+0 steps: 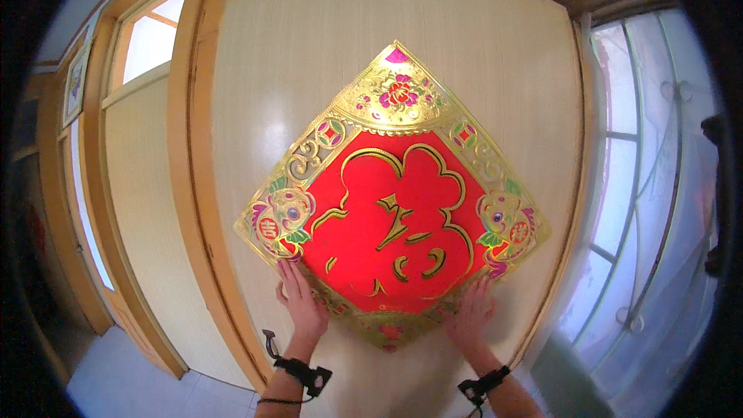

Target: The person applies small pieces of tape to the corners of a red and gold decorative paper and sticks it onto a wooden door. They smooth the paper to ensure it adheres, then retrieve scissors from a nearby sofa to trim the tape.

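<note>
A diamond-shaped Chinese Fu decoration (371, 232) in red and embossed gold is set against a pale wood-grain door (302, 52). Gold fish figures mark its left and right corners, and flowers fill the gold top corner. The fingers of my left hand (305, 305) touch its lower-left edge, pointing up. My right hand (470, 316) touches the lower-right edge, its fingers blurred and partly in shade. Whether either hand grips the edge or only presses on it is not visible. The bottom corner lies in shadow between my wrists.
Black wrist straps with small devices and cables are on my left wrist (305, 374) and right wrist (484, 386). An orange-brown door frame (200, 186) borders the door. Another door (142, 186) stands at left. On the right is a window with metal bars (635, 186). The floor (133, 377) is tiled.
</note>
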